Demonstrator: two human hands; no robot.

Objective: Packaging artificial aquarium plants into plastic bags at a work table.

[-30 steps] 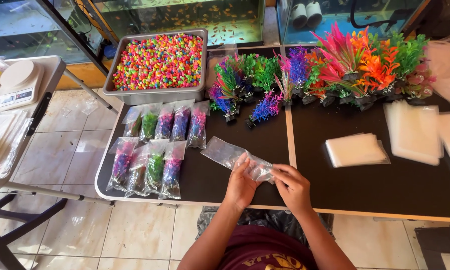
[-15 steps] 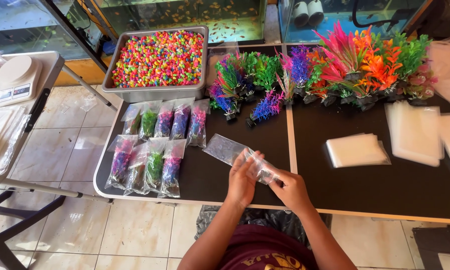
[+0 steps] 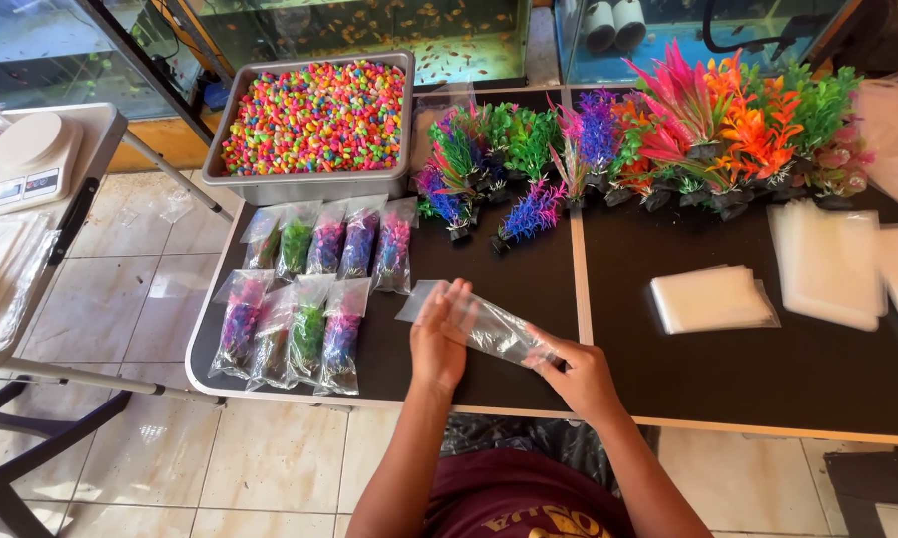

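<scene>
Black tabletop (image 3: 768,379) fills the view, with glass fish tanks behind it and pale floor tiles below. A clear, empty, flat plastic bag (image 3: 489,327) lies on the table directly between the hands. The left hand (image 3: 441,339) is laid flat on the bag's far end, fingers extended and close together. The right hand (image 3: 581,374) pinches the bag's near end between thumb and fingers.

To work the bag open cleanly, the flat end should be held down firmly while the pinched layers are rubbed apart; creasing is best avoided.

Beyond the left hand lie two rows of filled clear bags of coloured plastic plants (image 3: 314,289); farther off stands a grey metal tray of multicoloured gravel (image 3: 314,120). Beyond the right hand rests a stack of clear flat bags (image 3: 713,299).

Compared with the earlier frame, the left hand has been moved further along the bag and flattened.
</scene>
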